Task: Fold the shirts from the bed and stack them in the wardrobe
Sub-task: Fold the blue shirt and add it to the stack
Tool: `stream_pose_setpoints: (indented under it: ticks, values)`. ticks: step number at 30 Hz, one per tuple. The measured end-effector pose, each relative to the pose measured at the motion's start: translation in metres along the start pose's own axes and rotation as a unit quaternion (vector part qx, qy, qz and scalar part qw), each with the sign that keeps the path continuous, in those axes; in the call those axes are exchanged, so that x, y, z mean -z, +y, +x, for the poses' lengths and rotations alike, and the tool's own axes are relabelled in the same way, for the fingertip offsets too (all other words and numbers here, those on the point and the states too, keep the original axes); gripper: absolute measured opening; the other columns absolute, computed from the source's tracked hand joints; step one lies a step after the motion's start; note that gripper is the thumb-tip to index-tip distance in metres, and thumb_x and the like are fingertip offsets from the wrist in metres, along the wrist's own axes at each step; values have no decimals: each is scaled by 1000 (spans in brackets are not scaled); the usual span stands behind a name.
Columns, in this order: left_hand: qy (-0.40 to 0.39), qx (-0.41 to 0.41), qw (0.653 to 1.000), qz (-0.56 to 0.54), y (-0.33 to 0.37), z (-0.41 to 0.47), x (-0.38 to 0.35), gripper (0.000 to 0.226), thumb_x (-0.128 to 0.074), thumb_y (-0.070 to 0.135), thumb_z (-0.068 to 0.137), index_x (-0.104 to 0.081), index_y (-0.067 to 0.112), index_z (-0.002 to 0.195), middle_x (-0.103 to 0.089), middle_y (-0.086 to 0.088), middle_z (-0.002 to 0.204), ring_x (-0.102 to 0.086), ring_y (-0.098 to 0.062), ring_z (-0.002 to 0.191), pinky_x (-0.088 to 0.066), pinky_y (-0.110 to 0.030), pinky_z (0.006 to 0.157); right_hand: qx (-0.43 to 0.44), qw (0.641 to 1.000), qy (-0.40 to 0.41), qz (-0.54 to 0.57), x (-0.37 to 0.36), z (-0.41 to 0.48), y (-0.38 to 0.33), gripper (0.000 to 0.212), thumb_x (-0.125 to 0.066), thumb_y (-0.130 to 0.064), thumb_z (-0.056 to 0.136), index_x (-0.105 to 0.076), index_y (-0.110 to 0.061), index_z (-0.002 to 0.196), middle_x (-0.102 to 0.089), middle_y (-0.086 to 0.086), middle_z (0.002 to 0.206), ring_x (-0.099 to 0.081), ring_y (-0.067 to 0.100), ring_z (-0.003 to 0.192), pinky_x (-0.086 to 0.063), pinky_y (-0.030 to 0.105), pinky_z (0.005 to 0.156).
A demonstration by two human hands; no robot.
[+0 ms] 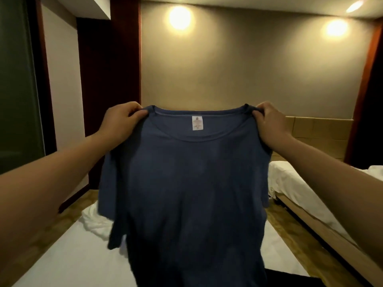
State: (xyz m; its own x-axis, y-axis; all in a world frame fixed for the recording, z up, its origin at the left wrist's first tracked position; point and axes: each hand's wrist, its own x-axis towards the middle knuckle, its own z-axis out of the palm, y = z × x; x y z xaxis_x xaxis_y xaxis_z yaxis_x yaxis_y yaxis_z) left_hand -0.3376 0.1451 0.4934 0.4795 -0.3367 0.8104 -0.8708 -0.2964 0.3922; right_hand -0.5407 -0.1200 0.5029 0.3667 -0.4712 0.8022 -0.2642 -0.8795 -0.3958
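1. dark blue short-sleeved cotton t-shirt (pixel 186 183) hangs spread in the air above the white-sheeted bed (pixel 68 257).
2. i see my left hand (pixel 122 123) pinching one shoulder seam.
3. my right hand (pixel 269 121) grips the other shoulder; the hands are well apart.

Both hands are holding a dark blue shirt (pixel 186 183) up in the air by its shoulders, the left hand (pixel 122 121) pinching 1 shoulder and the right hand (pixel 269 121) pinching the other. The shirt is hanging over the bed (pixel 68 255), its white label (pixel 197 123) facing the camera. A white cloth (pixel 94 221) is lying crumpled at the bed's far edge.
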Motion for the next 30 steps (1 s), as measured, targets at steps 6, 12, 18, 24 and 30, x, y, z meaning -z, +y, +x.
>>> stream_pose_setpoints:
  ticks: [6,12,18,24,30]
  values:
    - [-59,0,998,-1,-1,-1,2,25,-43,29,98,-60,15,86,-51,8,74,-44,-2,68,-33,-17,60,-28,999,-21,40,-5,-4,0,23,-44,-21,98,-55,-5,110,-59,15,109,-52,29,99,-36,32,79]
    - [-140,207,963,-97,12,-28,-15,26,-50,31,95,-62,12,83,-56,0,79,-49,-12,73,-36,-26,61,-258,929,-105,246,-23,-28,3,25,-53,-20,90,-63,-1,105,-63,14,103,-59,31,97,-47,40,82]
    - [-129,425,783,-435,54,-109,-58,19,-52,18,94,-58,9,78,-61,-9,71,-59,-20,62,-49,-26,58,-422,772,-116,461,-58,-115,-43,16,-55,-14,91,-60,1,95,-59,10,76,-57,21,69,-47,31,61]
    - [-59,313,898,-304,71,-189,-104,30,-52,25,93,-50,12,66,-53,-1,58,-50,-23,63,-40,-35,61,-318,848,-84,415,-78,-215,-76,18,-54,-21,93,-58,-17,76,-61,-1,70,-59,12,66,-49,28,65]
    - [-53,303,894,-326,68,-212,-98,21,-52,31,90,-60,15,80,-67,-3,74,-65,-24,79,-52,-51,79,-227,899,-103,360,-72,-247,-85,11,-53,-20,92,-61,-20,83,-65,-3,72,-61,6,66,-47,23,59]
